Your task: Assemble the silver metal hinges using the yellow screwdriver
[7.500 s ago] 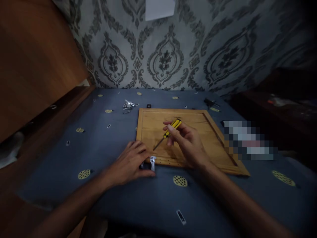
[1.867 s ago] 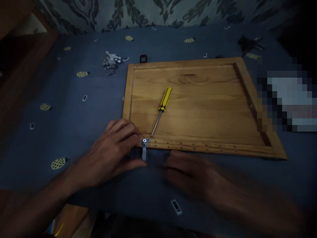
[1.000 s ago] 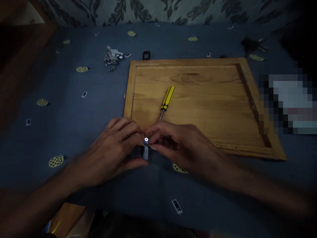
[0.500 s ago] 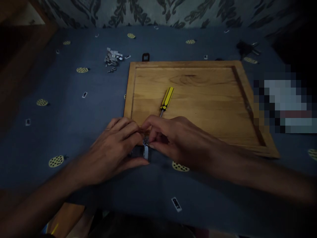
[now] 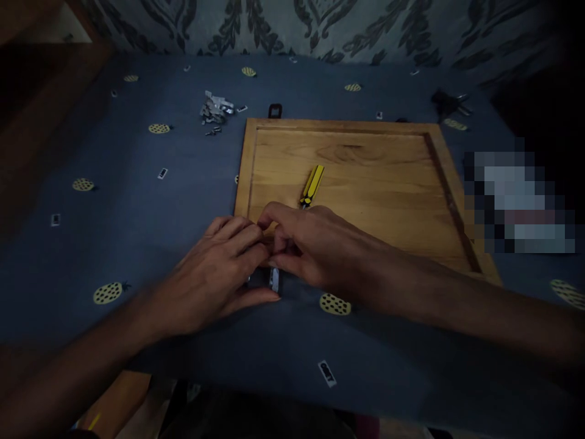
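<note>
A framed wooden panel (image 5: 365, 183) lies on the blue patterned cloth. At its near left corner, my left hand (image 5: 223, 268) is closed around a small metal hinge (image 5: 274, 279), its thumb against the near end. My right hand (image 5: 315, 244) is pinched just above the hinge, over the panel's edge; whatever sits between its fingertips is too small to make out. Beyond the right hand, a yellow and black screwdriver (image 5: 312, 185) rests on the panel, its shaft mostly hidden by that hand.
Behind the panel's left side is a pile of metal hinges (image 5: 217, 108) with a few screws (image 5: 213, 131). A dark bracket-like piece (image 5: 275, 110) touches the far edge. Dark tools (image 5: 450, 105) lie at the back right, and a blurred-out object (image 5: 525, 201) is at the right.
The view has shifted slightly. My right hand has moved a little up and over the hinge, hiding more of it and of the screwdriver's shaft. My left hand keeps its hold.
</note>
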### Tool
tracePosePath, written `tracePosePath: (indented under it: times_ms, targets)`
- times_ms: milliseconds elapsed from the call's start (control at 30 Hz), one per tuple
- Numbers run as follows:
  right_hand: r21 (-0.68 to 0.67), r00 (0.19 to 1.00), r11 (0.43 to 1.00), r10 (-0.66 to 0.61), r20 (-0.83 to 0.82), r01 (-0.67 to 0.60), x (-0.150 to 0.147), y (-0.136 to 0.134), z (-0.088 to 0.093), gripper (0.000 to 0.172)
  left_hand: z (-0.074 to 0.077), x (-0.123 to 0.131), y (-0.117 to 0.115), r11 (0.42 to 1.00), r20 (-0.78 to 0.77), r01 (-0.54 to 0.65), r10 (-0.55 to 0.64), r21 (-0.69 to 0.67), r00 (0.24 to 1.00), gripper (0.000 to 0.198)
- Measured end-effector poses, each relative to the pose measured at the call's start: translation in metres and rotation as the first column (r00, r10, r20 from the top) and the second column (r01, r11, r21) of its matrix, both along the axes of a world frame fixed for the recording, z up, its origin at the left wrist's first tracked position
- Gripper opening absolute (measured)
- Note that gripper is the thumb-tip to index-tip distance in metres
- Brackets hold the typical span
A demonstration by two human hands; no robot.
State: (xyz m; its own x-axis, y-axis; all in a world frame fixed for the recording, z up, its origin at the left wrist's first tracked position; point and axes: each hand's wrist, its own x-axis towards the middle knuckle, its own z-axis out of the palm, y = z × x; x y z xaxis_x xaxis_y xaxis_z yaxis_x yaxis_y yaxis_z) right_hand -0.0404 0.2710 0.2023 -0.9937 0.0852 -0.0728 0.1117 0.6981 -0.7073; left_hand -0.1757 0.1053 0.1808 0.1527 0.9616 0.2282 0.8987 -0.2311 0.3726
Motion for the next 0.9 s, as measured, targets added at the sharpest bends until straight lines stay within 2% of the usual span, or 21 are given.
tracePosePath:
  times_ms: [233, 467, 633, 700, 767, 833, 900]
  targets:
    - [-0.023, 0.999, 0.999, -0.031, -0.044, 0.03, 0.01, -0.001, -0.004, 0.013, -0.001, 0.001, 0.0, 1.0, -0.004, -0.014, 0.014, -0.012, 1.0, 0.035]
    - [-0.081, 0.994, 0.994, -0.084, -0.068, 0.078, 0.018, -0.004, -0.001, 0.021, -0.002, 0.0, -0.001, 1.0, -0.021, -0.004, 0.005, 0.017, 1.0, 0.037]
    - [-0.13, 0.981, 0.984, -0.14, -0.136, 0.123, 0.027, -0.003, -0.006, 0.009, 0.0, 0.0, 0.0, 1.0, -0.015, -0.002, 0.002, -0.009, 1.0, 0.033]
    - [-0.073, 0.977, 0.995, -0.08, -0.195, 0.067, 0.031, -0.002, -0.009, 0.011, 0.001, -0.001, 0.0, 1.0, -0.018, -0.001, 0.001, -0.01, 1.0, 0.033]
    - [0.037, 0.971, 0.999, 0.042, -0.235, -0.035, 0.032, 0.0, -0.011, 0.017, 0.001, -0.001, 0.0, 1.0, -0.022, 0.004, -0.005, -0.009, 1.0, 0.034]
    - [0.137, 0.962, 0.983, 0.149, -0.23, -0.12, 0.032, 0.0, -0.012, 0.021, 0.001, -0.002, 0.0, 1.0, -0.018, 0.011, -0.011, -0.007, 1.0, 0.036]
    - [0.203, 0.953, 0.967, 0.2, -0.227, -0.154, 0.032, 0.001, -0.013, 0.024, 0.001, -0.001, 0.0, 1.0, -0.009, 0.012, -0.012, -0.012, 1.0, 0.037]
